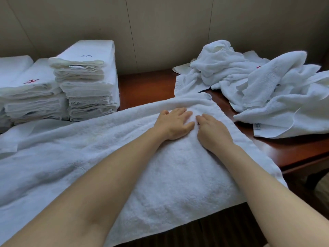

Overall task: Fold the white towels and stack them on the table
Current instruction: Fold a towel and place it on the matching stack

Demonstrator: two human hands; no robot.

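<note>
Nearest the camera, a large white towel (160, 184) lies spread lengthwise across the dark wooden bench (288, 150), its near edge hanging over the front lip and its left part rumpled into soft ridges. Both forearms reach out over it, and the two hands meet near its far right corner: the left hand (175, 123) rests palm down with its fingers straight and flat on the pile, grasping nothing, while the right hand (213, 130) lies just beside it with its fingers bent at the tips, seemingly pressing or gathering a small pucker of cloth, though whether it truly pinches the fabric cannot be told. The step in hand looks like smoothing the towel before a fold, and it would be done well by sweeping the palms outward from this meeting point toward the edges, flattening the creases on the left, and squaring the corners so the layers match. Beyond the hands, bare bench shows between two groups of linen. Far left, folded towels stand in neat stacks (85, 81), the tallest nearest the middle, a lower one (33, 93) beside it bearing a red mark. Far right, a loose heap of unfolded towels (258, 82) waits, so much of the task appears still to do. A plain panelled wall (160, 29) closes the scene behind.
</note>
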